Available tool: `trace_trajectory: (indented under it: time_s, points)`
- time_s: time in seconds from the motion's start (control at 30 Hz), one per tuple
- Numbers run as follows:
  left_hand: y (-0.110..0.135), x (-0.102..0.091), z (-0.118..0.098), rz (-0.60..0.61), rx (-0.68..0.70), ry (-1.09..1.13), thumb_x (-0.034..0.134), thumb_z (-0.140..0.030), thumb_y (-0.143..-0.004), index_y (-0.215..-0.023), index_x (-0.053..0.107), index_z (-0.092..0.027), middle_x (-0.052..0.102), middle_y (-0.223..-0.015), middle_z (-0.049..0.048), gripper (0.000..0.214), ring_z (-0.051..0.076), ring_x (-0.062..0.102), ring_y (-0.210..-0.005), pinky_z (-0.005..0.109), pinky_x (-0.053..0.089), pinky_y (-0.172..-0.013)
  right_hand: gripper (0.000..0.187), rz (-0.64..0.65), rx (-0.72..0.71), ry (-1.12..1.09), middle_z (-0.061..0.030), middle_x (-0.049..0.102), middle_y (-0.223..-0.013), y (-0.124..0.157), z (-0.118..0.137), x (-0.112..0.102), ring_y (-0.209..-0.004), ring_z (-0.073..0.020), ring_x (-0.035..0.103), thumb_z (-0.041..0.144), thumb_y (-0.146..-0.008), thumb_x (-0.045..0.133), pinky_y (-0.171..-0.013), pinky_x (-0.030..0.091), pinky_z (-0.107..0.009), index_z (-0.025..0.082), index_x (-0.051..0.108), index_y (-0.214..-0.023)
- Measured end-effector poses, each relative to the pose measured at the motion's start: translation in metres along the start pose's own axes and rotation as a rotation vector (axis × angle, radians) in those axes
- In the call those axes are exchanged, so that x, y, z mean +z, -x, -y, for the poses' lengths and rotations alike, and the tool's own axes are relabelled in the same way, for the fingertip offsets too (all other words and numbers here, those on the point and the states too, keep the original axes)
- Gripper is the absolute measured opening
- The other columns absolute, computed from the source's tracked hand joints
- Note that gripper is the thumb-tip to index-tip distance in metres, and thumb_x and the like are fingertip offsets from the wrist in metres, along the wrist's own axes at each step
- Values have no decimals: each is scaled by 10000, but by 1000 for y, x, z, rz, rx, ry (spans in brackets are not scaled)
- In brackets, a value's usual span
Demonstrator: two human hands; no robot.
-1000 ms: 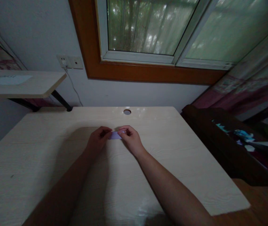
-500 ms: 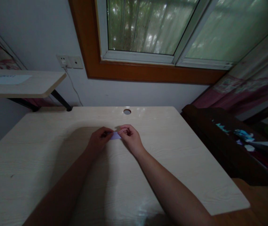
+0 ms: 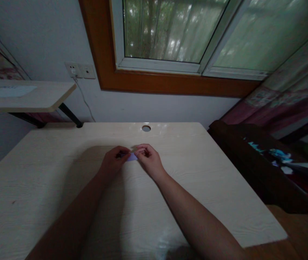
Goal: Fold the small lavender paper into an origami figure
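Note:
A small piece of purple paper (image 3: 132, 157) is held low over the pale wood-grain desk (image 3: 197, 173), between my two hands. My left hand (image 3: 114, 159) pinches its left end with thumb and fingers. On the other side, my right hand (image 3: 150, 157) has thumb and fingertips closed at the paper's upper right part. The fingers cover both ends of the paper, so its full shape and any folds are hidden.
A round cable hole (image 3: 146, 128) lies near the desk's back edge. At left, a raised shelf (image 3: 53, 95) on black legs carries a paper sheet (image 3: 10, 91). A white cord (image 3: 85, 97) hangs from the wall socket (image 3: 73, 70). Dark furniture (image 3: 246, 159) stands right of the desk.
My right hand's fingertips have shifted very slightly left along the purple paper. My left hand stays almost in place, still pinching it.

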State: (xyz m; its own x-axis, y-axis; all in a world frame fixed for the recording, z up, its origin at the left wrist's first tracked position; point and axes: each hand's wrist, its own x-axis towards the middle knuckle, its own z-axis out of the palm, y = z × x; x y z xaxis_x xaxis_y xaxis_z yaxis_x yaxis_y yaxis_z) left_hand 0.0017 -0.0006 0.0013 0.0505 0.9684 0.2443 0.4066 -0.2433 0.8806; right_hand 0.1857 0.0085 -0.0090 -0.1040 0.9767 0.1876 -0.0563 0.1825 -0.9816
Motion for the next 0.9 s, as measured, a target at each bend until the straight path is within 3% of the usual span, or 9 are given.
trace_trajectory:
  time_s: [0.23,0.6,0.9]
  points:
    - [-1,-1,4,-21,-12,-3,693,-366,-789,-895,715,-214,737,-848,31,187,179,674,-761,288,542,-728,242,-60,21,-30,-25,693,-829,-1,0,0,-724,-157,612,298,-761,714,-727,504,-294,218,661,-984]
    - [-1,-1,4,-28,-15,-12,697,-351,-783,-891,724,-215,738,-855,29,176,177,667,-768,290,527,-740,284,19,31,17,-27,680,-875,-1,-1,-1,-747,-151,605,315,-772,718,-738,502,-293,228,666,-1037]
    - [-2,-2,9,-45,-26,-2,692,-412,-790,-915,730,-213,739,-856,33,238,175,664,-756,279,521,-712,274,-23,50,-93,-10,663,-828,-4,-2,-1,-720,-145,585,300,-746,737,-710,486,-280,225,661,-999]
